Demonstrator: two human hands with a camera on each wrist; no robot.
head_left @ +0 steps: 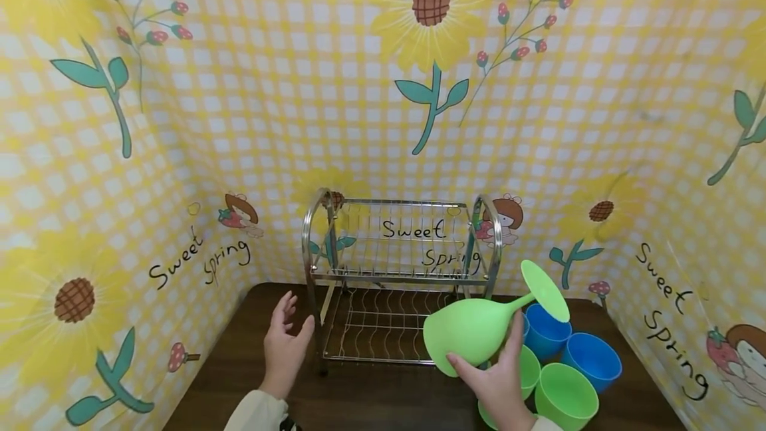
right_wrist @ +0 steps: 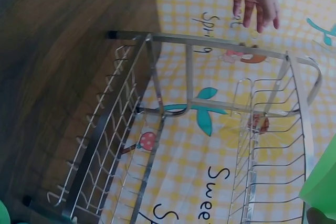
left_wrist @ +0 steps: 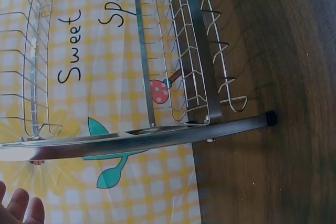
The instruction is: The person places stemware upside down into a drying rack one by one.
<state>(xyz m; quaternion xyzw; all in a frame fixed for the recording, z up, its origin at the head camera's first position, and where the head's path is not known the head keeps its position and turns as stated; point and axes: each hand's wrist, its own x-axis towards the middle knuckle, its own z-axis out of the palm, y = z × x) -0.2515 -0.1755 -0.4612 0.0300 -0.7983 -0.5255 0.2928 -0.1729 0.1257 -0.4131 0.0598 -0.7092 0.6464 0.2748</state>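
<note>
In the head view my right hand (head_left: 503, 378) holds a light green plastic goblet (head_left: 469, 331). The goblet is tilted, its bowl pointing down and left and its round base up and right. Only part of its green edge (right_wrist: 323, 187) enters the right wrist view. My left hand (head_left: 286, 348) is raised at the left of a metal two-tier dish rack (head_left: 389, 277), fingers relaxed and holding nothing. The left wrist view catches just its fingertips (left_wrist: 20, 205) beside the rack's side frame. The goblet is in front of the rack's lower right part.
Two blue cups (head_left: 592, 359) and several green cups (head_left: 567, 394) are grouped on the dark wooden table (head_left: 227, 364), right of the rack and partly behind my right hand. A yellow checked cloth (head_left: 287, 105) with flower prints hangs at the back and sides.
</note>
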